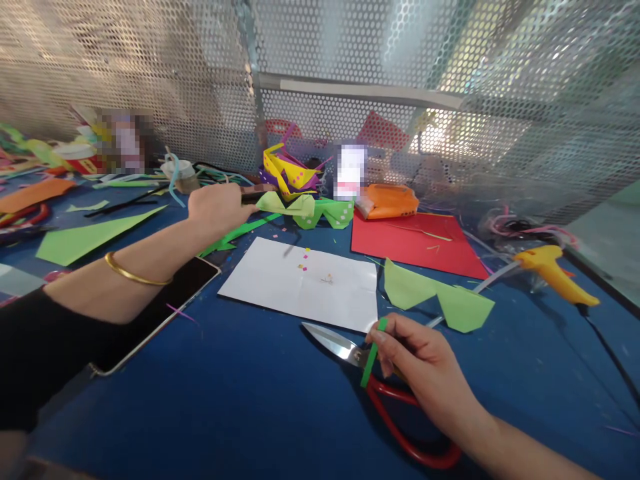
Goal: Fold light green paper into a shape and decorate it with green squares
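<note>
My left hand (219, 208) reaches to the back of the blue table, thumb against the left end of a light green folded paper bow (286, 204); its other fingers are largely hidden. Close behind it sit a green bow with pale dots (327, 214) and yellow and purple paper pieces (290, 172). Between thumb and fingers, my right hand (420, 357) pinches a narrow green paper strip (373, 355). Under this hand lie scissors (333, 341) with red handles, partly covered. A white sheet (300, 287) with tiny paper bits lies between the hands.
A light green paper cutout (450, 300) and red sheet (415, 243) lie right, near a yellow glue gun (555, 270) with a cord. A dark phone (160, 317) lies under my left forearm. An orange packet (390, 201) stands before the perforated metal screen (350, 40).
</note>
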`<state>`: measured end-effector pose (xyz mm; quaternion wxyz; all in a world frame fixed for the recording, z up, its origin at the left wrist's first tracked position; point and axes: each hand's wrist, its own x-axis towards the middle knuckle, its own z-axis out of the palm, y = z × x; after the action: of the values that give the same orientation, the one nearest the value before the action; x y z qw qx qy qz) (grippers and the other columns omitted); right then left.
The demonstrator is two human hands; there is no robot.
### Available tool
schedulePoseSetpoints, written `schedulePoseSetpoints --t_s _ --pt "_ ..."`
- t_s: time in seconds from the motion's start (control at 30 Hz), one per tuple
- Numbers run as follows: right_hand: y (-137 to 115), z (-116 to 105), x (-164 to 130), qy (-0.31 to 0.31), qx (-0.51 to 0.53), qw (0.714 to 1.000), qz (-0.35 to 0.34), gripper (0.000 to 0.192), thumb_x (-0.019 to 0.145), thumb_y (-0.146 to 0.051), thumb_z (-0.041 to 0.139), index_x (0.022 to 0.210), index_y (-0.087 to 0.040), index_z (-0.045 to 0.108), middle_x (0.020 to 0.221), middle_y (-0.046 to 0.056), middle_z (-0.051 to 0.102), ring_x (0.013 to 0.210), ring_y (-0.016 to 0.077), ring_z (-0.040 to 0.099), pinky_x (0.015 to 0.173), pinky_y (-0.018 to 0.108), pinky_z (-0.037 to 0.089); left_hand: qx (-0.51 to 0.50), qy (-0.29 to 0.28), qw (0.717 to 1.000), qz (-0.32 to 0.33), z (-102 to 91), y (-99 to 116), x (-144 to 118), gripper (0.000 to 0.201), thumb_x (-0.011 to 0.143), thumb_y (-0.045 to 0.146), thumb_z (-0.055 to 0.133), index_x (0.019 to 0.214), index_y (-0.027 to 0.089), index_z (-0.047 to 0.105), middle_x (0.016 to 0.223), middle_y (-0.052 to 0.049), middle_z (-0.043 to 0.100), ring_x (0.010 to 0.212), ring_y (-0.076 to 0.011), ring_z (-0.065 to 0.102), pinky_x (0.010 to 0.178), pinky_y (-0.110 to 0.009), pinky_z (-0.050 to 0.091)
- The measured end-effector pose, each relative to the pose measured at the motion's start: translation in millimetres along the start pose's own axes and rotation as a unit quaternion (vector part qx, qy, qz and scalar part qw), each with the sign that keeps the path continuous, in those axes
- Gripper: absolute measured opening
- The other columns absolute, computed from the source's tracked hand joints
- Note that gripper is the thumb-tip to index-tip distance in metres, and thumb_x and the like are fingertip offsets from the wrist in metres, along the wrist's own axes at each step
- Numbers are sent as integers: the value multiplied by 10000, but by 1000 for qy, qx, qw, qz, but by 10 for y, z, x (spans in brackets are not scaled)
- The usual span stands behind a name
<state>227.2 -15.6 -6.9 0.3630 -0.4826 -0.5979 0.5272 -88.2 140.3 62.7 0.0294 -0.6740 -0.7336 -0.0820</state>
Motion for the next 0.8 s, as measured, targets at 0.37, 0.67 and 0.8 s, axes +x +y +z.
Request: schedulePoseSetpoints --t_s 0.37,0.67,0.8 --pt "-5 2 -12 1 -31 999 6 304 878 -395 562 641 -205 542 527 -43 519 506 92 459 515 226 374 18 -95 964 247 384 206 -342 382 815 415 527 1111 207 650 1179 -89 638 1087 -261 583 903 -348 437" --pt "-6 9 2 -6 -33 999 10 290 866 -398 554 651 -205 541 526 -44 511 506 93 452 508 228 376 -43 -129 962 238 341 111 -429 326 751 468 575 911 201 672 957 -64 664 913 -241 605 760 -322 437" --pt "-1 9 -10 -6 -37 999 4 305 869 -398 555 631 -209 526 527 -43 515 510 95 458 515 231 379 -104 -71 972 198 366 183 -362 274 788 350 510 917 218 712 933 -38 708 891 -219 625 752 -304 436"
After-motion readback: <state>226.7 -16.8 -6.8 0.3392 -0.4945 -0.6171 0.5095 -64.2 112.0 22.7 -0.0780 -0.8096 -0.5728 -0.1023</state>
